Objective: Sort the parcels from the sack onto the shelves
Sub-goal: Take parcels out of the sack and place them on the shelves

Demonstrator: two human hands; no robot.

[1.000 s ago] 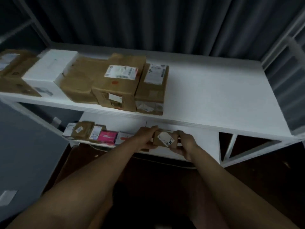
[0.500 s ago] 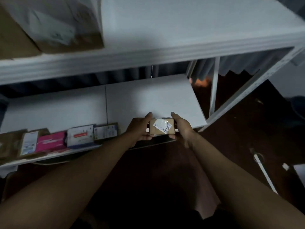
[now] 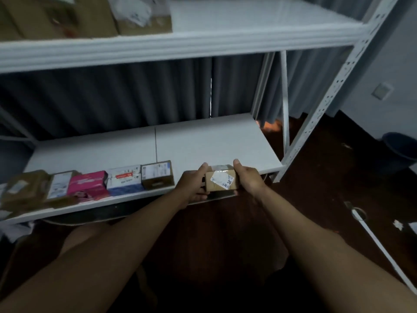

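Two hands grip white-labelled parcel reading "BC".

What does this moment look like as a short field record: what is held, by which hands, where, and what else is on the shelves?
held: small brown parcel with a white label on top
left hand: grips the parcel's left end
right hand: grips its right end
place: at the front edge of the lower shelf, right of the row
row: brown box, white box, pink box, more parcels further left, blurred
upper shelf: brown parcels at its left
set down: cannot tell
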